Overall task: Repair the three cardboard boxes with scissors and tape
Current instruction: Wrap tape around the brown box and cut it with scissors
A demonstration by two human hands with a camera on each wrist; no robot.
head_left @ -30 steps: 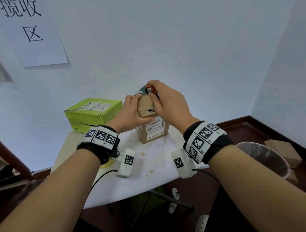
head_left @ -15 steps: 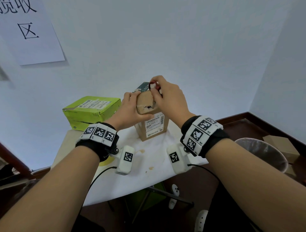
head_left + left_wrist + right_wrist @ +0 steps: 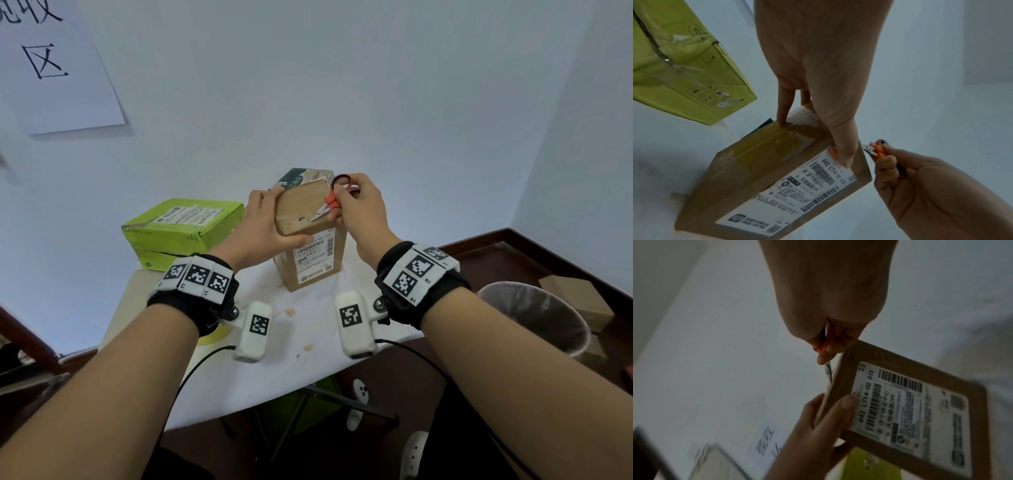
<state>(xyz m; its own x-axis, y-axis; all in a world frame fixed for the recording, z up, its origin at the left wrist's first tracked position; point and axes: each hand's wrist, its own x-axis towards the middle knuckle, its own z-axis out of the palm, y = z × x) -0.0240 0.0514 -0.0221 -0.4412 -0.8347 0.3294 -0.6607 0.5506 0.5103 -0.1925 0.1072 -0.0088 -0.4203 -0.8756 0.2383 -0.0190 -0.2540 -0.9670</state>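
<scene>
A lined bin (image 3: 534,318) stands at four o'clock of the table (image 3: 267,346); its contents cannot be told. The brown box (image 3: 310,253) stands upright at table centre, top torn and taped. The left hand (image 3: 260,233) grips its top; the right hand (image 3: 359,212) curls round red-handled scissors (image 3: 330,202), blades on the top. A green box (image 3: 181,229) lies at ten o'clock.

Brown box (image 3: 310,270), green box (image 3: 181,229), red-handled scissors (image 3: 332,200).

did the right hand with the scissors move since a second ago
Yes. The right hand gripping the small red-handled scissors shifted rightward, from over the top of the tall brown cardboard box to its right edge.
</scene>
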